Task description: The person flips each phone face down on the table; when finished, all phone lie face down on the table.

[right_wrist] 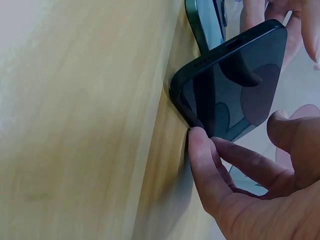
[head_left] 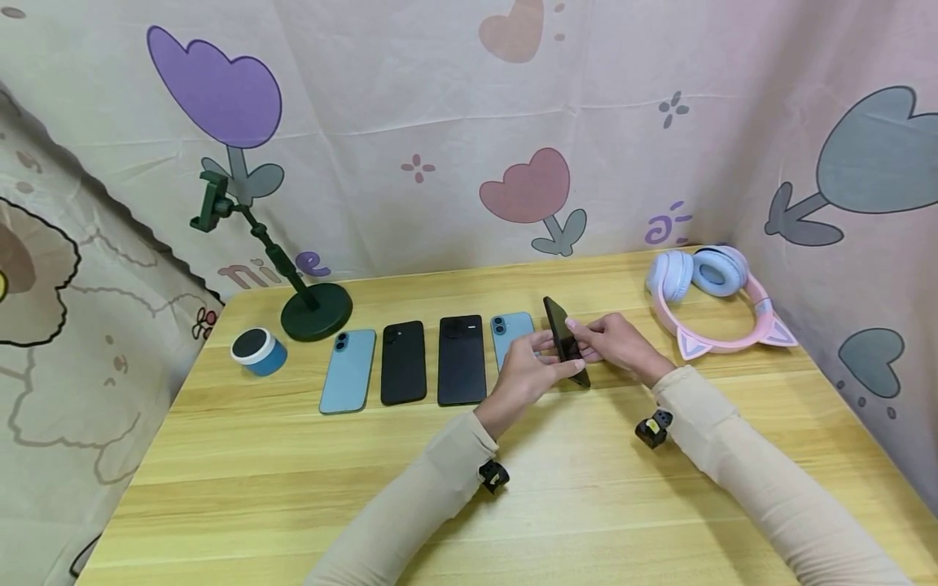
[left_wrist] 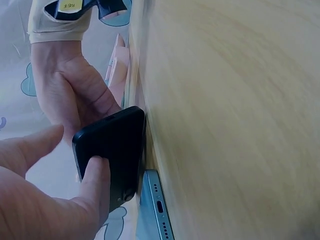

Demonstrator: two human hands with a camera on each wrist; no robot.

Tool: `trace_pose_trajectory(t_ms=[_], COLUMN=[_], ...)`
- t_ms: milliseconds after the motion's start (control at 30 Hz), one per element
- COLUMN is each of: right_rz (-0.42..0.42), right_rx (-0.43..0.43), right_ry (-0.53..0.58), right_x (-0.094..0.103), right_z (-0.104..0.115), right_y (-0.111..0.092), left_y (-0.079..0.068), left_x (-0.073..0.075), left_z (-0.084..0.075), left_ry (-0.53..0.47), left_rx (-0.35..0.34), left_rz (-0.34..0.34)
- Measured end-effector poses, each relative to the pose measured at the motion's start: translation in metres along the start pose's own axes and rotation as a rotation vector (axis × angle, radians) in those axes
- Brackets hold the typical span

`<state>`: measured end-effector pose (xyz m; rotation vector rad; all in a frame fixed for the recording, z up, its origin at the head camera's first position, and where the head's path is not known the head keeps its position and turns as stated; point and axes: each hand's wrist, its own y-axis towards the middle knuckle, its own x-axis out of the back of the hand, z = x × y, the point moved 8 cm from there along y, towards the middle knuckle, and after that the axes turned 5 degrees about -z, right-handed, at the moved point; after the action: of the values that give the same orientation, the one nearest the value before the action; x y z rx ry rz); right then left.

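Observation:
A black smartphone (head_left: 560, 327) stands tilted on edge above the table between both hands. The right hand (head_left: 619, 342) grips it by its edge; in the right wrist view its fingertips meet the lower long edge, screen side towards them. From the other side the left hand (head_left: 522, 370) reaches in, one extended digit touching the phone's dark back (left_wrist: 120, 155) in the left wrist view while another stands off it. A light blue phone (head_left: 511, 325) lies just left of the held one, partly covered by the left hand.
Leftward in a row lie a dark phone (head_left: 462, 358), a black phone (head_left: 404, 362) and another light blue phone (head_left: 348, 370). Behind them stands a green phone stand (head_left: 317, 313), with a blue-and-white jar (head_left: 267, 356) beside it. Pink cat-ear headphones (head_left: 721, 342) lie at the back right.

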<state>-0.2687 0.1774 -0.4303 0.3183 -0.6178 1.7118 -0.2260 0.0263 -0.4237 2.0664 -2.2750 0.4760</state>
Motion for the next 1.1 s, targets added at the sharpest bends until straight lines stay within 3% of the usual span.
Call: trace_pose_trajectory(t_ms=[333,600,867,1100], right_rz=[0.112,0.168,0.165,0.131], right_rx=[-0.039,-0.074,-0.085,-0.089], right_ry=[0.294,0.375,0.432,0.482], right_x=[-0.009,-0.011,-0.007,-0.001], right_z=[-0.003,-0.004,-0.002,-0.003], right_y=[0.001,0.0,-0.004,-0.007], left_y=[0.001,0.003,0.001,-0.001], left_x=[-0.006,-0.011,-0.018,-0.023], left_z=[0.0,-0.004,-0.007,-0.011], left_ry=[0.0,0.043,0.196,0.414], left_rx=[-0.054,-0.106,-0.178,-0.247], left_rz=[0.069,0.093,0.114,0.112])
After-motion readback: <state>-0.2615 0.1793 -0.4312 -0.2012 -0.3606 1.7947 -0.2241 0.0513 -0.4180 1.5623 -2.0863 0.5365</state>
